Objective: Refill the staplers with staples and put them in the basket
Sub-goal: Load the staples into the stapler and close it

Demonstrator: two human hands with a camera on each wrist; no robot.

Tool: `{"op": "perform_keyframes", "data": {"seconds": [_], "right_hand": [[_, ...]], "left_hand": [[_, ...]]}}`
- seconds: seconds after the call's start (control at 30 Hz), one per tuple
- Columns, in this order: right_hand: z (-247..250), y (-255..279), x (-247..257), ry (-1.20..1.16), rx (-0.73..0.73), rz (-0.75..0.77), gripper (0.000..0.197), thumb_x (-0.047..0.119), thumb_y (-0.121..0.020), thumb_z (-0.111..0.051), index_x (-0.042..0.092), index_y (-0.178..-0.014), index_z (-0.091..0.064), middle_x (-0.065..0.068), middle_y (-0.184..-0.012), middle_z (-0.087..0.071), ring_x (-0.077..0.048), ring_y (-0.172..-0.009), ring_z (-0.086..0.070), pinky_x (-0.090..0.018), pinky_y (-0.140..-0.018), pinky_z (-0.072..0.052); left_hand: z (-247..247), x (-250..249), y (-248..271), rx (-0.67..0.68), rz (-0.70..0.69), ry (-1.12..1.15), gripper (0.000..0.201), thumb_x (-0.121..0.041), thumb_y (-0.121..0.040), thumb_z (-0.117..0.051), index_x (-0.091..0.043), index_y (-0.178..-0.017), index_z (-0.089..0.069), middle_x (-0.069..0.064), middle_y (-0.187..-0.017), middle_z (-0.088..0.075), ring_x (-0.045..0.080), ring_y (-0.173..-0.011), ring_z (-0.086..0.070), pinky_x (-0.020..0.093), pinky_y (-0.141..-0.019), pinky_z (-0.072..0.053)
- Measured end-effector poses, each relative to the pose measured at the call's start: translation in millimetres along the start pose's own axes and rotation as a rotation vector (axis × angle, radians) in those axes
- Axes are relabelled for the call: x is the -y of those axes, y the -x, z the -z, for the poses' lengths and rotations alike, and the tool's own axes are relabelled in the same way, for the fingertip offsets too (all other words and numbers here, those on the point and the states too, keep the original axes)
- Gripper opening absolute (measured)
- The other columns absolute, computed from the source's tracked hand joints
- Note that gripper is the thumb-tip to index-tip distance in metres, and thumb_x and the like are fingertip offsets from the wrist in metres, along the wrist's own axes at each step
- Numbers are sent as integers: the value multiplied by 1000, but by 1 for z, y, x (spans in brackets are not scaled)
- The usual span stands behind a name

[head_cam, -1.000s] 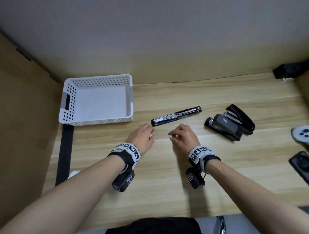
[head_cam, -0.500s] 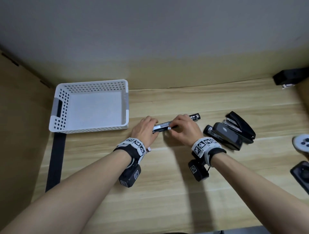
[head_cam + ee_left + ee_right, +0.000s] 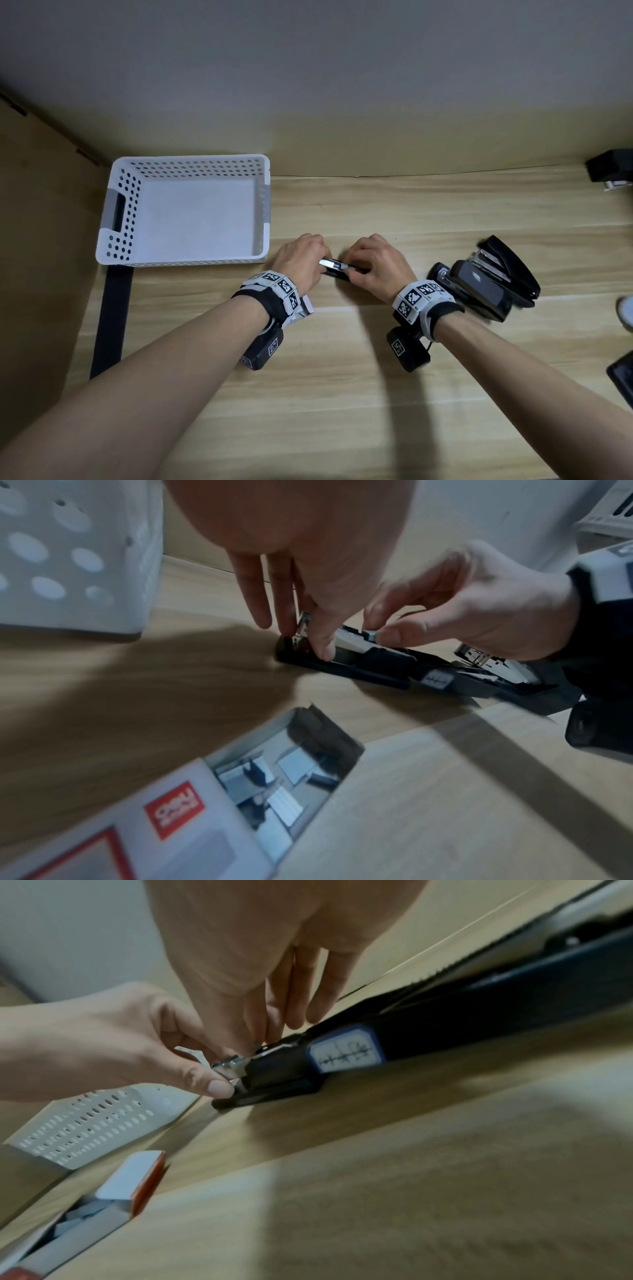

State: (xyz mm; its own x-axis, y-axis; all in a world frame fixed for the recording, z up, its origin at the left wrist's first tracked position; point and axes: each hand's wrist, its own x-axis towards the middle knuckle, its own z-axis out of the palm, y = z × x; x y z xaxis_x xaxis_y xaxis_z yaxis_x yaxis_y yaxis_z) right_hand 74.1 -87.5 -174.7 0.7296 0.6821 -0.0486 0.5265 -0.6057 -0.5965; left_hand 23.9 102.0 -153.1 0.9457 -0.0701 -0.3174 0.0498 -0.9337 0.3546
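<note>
An opened black stapler [image 3: 334,269] lies flat on the wooden desk between my hands. My left hand [image 3: 301,260] pinches its front end, the thumb on the metal magazine [image 3: 349,642]. My right hand [image 3: 373,263] pinches a short strip of staples [image 3: 369,635] between thumb and forefinger, right at the magazine. In the right wrist view the left thumb [image 3: 215,1088] presses the stapler's tip [image 3: 274,1074]. The empty white perforated basket [image 3: 181,263] stands to the left. Two more black staplers [image 3: 486,284] lie to the right.
An open red-and-white box of staples [image 3: 192,818] lies on the desk under my left wrist. A black strip [image 3: 113,322] runs down the desk's left side. At the right edge lie a black object [image 3: 609,169], a white controller [image 3: 627,311] and a dark device [image 3: 621,377].
Both hands moved forward from the near desk to the stapler. The left hand took hold of its front end and the right hand brought the staple strip to the magazine.
</note>
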Motion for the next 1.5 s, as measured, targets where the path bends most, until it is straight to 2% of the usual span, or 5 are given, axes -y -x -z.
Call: {"op": "perform_keyframes", "data": {"seconds": [0.63,0.93,1.1,1.27,1.5], "right_hand": [[-6,4,1,-66,-64,-72,9,26,-79,-74,25,-88,-75,12,-89,-66,-11,-86,-52,-31,-73,-46],[-7,4,0,-32,-21,-121,10,31,-83,-71,29,-92,-75,13,-93,-67,-14,-89,-54,-37,-75,-48],[-5,5,-1,18,2,-75,18,34,-85,-69,27,-101,-74,13,-97,-67,-15,-91,-53,-38,-72,-50],[0,16,1,41,-134,17,17,21,-82,-74,23,-98,-75,12,-92,-69,-16,-86,-52,-34,-63,-50],[-2,27,9,64,-41,48,33,14,-77,-70,27,-107,-73,15,-90,-71,-13,-94,-56,-37,-61,-54]], "left_hand": [[-4,2,1,-8,60,48,18,-26,-87,-70,-31,-104,-72,-8,-95,-55,18,-96,-52,29,-71,-37],[-3,0,2,-21,45,39,19,-22,-87,-69,-29,-105,-73,-9,-94,-55,17,-96,-51,29,-70,-38],[-2,-1,3,-19,37,37,19,-22,-88,-69,-29,-105,-73,-9,-94,-54,17,-96,-50,30,-70,-37],[-1,-1,2,-18,49,33,20,-22,-87,-69,-29,-105,-73,-9,-94,-53,17,-95,-51,29,-69,-35],[-3,-1,5,-20,55,45,19,-23,-87,-69,-28,-105,-72,-9,-94,-54,17,-97,-51,28,-70,-36]]}}
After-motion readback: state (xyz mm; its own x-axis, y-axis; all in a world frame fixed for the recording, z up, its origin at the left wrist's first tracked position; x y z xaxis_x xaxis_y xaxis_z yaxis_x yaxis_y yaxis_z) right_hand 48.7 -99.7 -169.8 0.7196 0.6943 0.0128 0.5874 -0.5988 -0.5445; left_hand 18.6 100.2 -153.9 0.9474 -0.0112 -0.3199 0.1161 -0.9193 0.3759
